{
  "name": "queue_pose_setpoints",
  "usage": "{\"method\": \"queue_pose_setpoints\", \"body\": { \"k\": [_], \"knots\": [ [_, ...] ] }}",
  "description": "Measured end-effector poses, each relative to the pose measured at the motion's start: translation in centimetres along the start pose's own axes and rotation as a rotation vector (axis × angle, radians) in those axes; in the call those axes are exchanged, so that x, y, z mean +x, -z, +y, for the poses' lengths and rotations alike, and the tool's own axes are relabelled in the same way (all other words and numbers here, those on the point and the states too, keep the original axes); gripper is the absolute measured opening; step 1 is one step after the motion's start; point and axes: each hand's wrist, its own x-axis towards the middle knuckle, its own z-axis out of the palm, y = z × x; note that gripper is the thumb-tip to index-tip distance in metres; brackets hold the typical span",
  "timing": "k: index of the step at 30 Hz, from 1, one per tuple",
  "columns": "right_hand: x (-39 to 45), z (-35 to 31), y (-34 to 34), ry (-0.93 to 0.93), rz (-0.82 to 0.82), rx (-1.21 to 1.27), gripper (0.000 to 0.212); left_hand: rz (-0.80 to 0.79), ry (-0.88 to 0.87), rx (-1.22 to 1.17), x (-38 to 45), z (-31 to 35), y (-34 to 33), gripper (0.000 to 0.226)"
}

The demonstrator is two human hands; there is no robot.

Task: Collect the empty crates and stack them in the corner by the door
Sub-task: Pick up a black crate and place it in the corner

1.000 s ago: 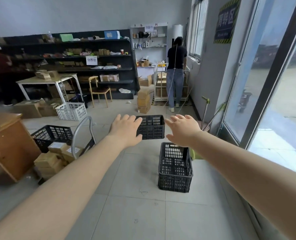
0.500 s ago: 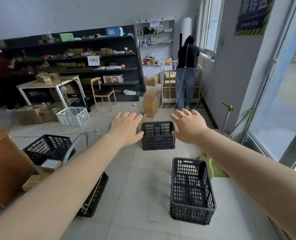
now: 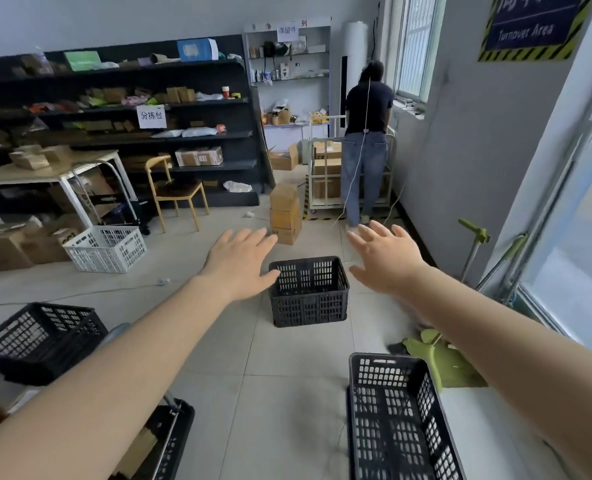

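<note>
With the left hand (image 3: 241,263) and right hand (image 3: 388,259) both reaching forward empty, fingers spread apart, the black crate (image 3: 308,291) standing on the floor between them is best gripped at its two opposite rims and lifted level.

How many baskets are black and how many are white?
Black crates: 3, namely the middle crate, the near crate and the left crate
White crates: 1, the white crate
Total: 4
</note>
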Motion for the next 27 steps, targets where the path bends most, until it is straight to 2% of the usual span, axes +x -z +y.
{"method": "queue_pose_setpoints", "body": {
  "k": [6, 12, 21, 27],
  "knots": [
    [8.7, -1.3, -2.2, -0.167, -0.057, 0.045, 0.067, 0.048, -0.144, -0.017, 11.7, -4.2, -3.8, 0.069],
    [14.2, 0.2, -3.9, -0.357, -0.127, 0.071, 0.069, 0.080, -0.364, -0.041, 22.0, -4.4, -5.1, 0.070],
    [17.9, 7.4, -10.3, -0.628, -0.215, 0.130, 0.070, 0.063, -0.609, -0.016, 34.9, 2.0, -8.2, 0.072],
    [19.7, 13.1, -16.0, -0.767, -0.235, 0.231, 0.067, 0.071, -0.725, 0.088, 43.4, 8.2, -9.1, 0.072]
  ]
}}
